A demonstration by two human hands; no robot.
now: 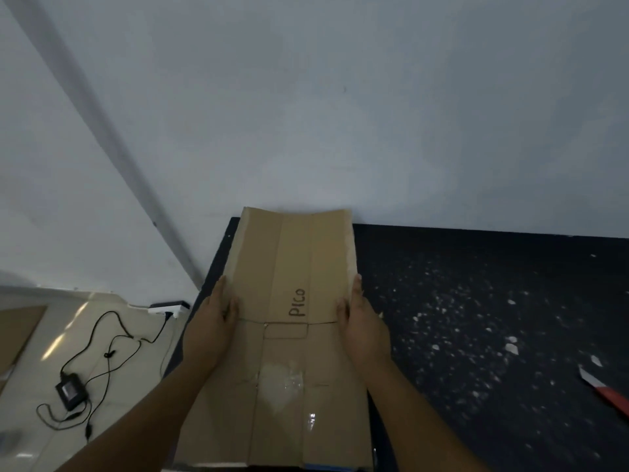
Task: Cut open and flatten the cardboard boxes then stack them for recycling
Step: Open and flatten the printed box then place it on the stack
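Both my hands, left (218, 315) and right (357, 315), grip the card (289, 335) by its side edges, flat on the bench (476, 301). I press evenly, flattening the raised far flaps.

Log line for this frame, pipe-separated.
stage: flattening | cardboard: opened, far end raised | left hand: holds left edge | right hand: holds right edge | cutter: idle, table right

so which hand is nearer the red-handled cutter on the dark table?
Right. The right hand grips the flattened brown cardboard box at its right edge, on the side of the red-handled cutter. The left hand holds the opposite edge, farther away.
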